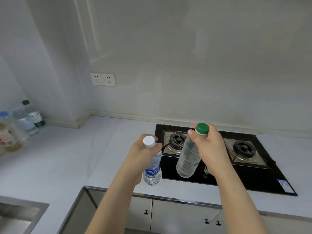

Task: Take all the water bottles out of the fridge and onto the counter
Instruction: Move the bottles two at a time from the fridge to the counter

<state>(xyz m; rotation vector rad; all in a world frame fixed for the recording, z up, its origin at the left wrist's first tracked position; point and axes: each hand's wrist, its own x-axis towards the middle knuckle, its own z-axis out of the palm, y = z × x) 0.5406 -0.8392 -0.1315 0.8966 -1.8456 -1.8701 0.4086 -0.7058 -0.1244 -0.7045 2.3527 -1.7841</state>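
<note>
My left hand point(141, 154) grips a small white-capped water bottle with a blue label point(152, 169) by its neck, held upright above the counter's front edge. My right hand point(209, 146) grips a taller clear bottle with a green cap point(188, 157) near its top, hanging over the left side of the black stove. Both bottles are in the air. On the white counter point(81, 149), in the far left corner, stand several more bottles, among them a green-capped bottle point(34, 115) and a blue-capped bottle point(7, 122). The fridge is out of view.
A black gas stove point(236, 176) with two burners fills the counter's right part. A double wall socket point(103, 79) sits on the back wall. A steel sink point(18, 215) shows at the lower left. Cabinet doors with small knobs lie below the counter edge.
</note>
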